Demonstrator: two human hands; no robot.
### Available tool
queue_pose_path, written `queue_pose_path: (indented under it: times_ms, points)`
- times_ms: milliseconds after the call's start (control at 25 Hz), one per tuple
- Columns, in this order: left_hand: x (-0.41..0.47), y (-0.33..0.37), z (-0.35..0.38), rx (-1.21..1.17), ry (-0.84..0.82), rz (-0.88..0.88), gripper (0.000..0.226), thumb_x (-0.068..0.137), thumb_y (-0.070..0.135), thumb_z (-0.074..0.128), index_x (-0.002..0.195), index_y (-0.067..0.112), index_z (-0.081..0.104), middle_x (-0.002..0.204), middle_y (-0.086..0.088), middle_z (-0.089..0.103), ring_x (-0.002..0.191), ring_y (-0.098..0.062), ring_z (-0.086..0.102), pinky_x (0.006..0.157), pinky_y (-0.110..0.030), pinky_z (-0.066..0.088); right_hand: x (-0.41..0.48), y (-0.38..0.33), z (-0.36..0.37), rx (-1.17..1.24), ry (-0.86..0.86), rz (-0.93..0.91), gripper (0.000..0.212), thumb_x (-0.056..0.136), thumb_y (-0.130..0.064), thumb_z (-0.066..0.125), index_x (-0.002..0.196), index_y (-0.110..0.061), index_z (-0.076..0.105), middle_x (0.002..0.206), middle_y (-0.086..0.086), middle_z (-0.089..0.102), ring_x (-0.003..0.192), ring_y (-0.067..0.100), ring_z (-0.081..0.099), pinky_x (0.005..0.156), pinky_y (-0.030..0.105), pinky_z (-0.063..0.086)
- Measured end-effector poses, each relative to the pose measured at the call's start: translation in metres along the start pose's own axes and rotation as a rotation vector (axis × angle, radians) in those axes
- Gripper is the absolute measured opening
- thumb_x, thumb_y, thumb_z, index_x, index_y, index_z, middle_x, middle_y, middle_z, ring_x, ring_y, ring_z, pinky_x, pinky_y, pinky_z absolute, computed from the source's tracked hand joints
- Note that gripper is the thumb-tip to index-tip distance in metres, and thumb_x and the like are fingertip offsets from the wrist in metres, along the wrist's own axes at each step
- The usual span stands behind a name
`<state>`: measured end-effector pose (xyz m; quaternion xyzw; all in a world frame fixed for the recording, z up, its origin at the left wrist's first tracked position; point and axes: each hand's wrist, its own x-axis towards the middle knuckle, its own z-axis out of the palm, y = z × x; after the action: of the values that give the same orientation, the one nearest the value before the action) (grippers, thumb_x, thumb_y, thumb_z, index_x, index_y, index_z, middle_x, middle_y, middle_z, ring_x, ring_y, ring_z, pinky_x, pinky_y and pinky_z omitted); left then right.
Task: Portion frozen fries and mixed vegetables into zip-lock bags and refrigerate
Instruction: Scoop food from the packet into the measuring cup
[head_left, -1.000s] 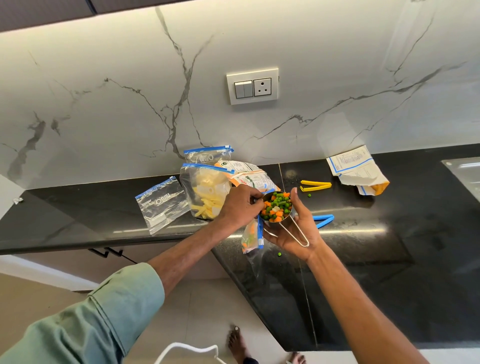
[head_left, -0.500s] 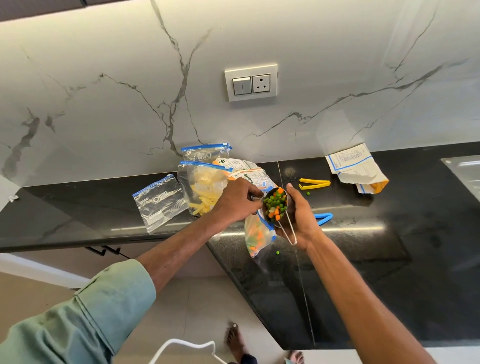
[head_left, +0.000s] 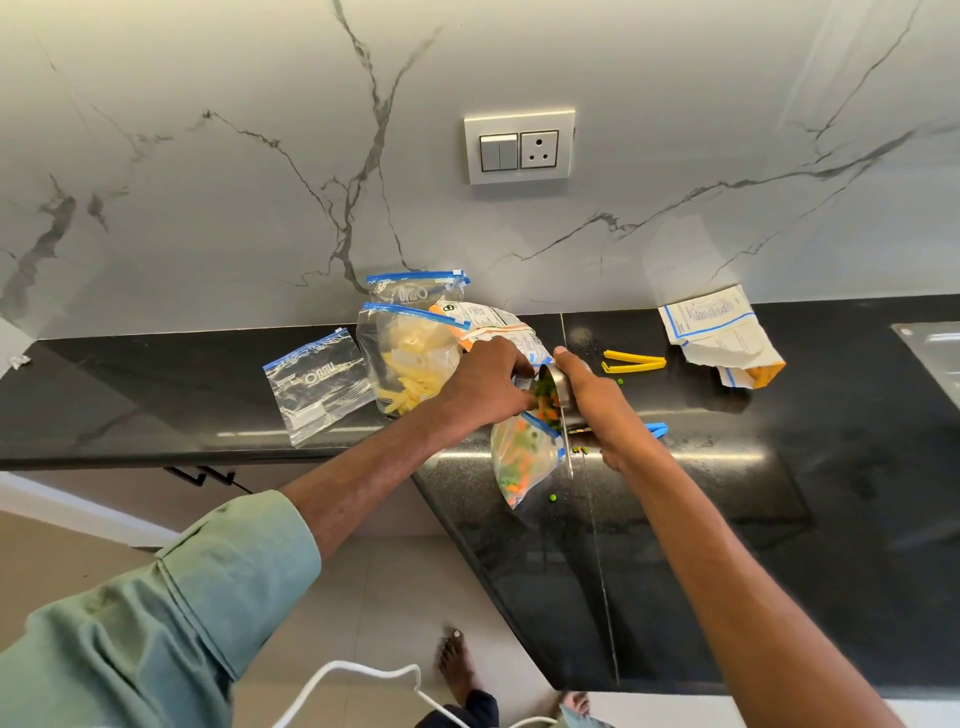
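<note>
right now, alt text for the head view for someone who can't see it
A person's right hand tips a metal measuring cup of peas and carrots into a small zip-lock bag that the left hand holds open at a black counter. Behind sit a bag of fries and an empty bag.

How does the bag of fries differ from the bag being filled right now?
The fries bag holds pale yellow sticks; the veg bag holds green and orange bits. The fries bag rests on the counter; the veg bag is held by the left hand. Both are clear with blue zips.
</note>
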<state>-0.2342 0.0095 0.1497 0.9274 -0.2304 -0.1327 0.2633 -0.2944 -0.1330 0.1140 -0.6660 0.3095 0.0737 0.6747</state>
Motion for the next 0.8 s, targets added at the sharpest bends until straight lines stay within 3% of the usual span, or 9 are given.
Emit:
queue_pose_path:
  times_ms: [80,160,280,440,800]
  points:
    - [0.001,0.001,-0.001,-0.004,-0.006,0.009,0.04,0.077,0.015,0.083,0.116,0.008,0.076,0.11,-0.008,0.076,0.096,-0.021,0.071,0.089,-0.039,0.059,0.006,-0.001,0.0,-0.103,0.039,-0.053,0.066,0.094,-0.071,0.055,0.105,-0.01,0.075,0.099,0.011,0.078,0.084,0.025,0.075,0.07,0.035,0.058]
    - [0.002,0.001,0.0,-0.045,-0.011,0.003,0.029,0.075,0.014,0.083,0.104,0.009,0.078,0.094,-0.004,0.076,0.081,-0.018,0.071,0.079,-0.038,0.062,0.009,-0.002,0.003,-0.276,0.112,-0.135,0.074,0.091,-0.078,0.05,0.107,-0.01,0.073,0.102,0.009,0.077,0.088,0.025,0.074,0.079,0.041,0.06]
    - [0.002,0.003,0.0,-0.095,-0.002,-0.017,0.012,0.075,0.012,0.08,0.078,0.02,0.074,0.072,0.003,0.07,0.065,-0.013,0.065,0.063,-0.031,0.057,0.011,-0.004,0.009,-0.547,0.269,-0.2,0.08,0.088,-0.084,0.041,0.124,-0.016,0.062,0.119,0.008,0.068,0.105,0.03,0.066,0.086,0.042,0.05]
    - [0.008,0.0,0.003,-0.115,0.022,-0.053,0.022,0.071,0.012,0.08,0.093,0.012,0.079,0.083,0.001,0.075,0.077,-0.014,0.07,0.072,-0.034,0.061,0.014,-0.012,0.012,-0.683,0.334,-0.252,0.077,0.09,-0.081,0.041,0.127,-0.016,0.06,0.125,0.013,0.064,0.108,0.034,0.062,0.081,0.04,0.042]
    - [0.004,-0.013,0.009,-0.141,0.053,-0.04,0.013,0.078,0.015,0.077,0.09,0.011,0.08,0.078,-0.004,0.076,0.071,-0.016,0.072,0.07,-0.045,0.061,0.007,-0.012,0.019,-0.765,0.35,-0.272,0.074,0.096,-0.076,0.04,0.133,-0.014,0.058,0.129,0.015,0.06,0.111,0.032,0.06,0.081,0.038,0.04]
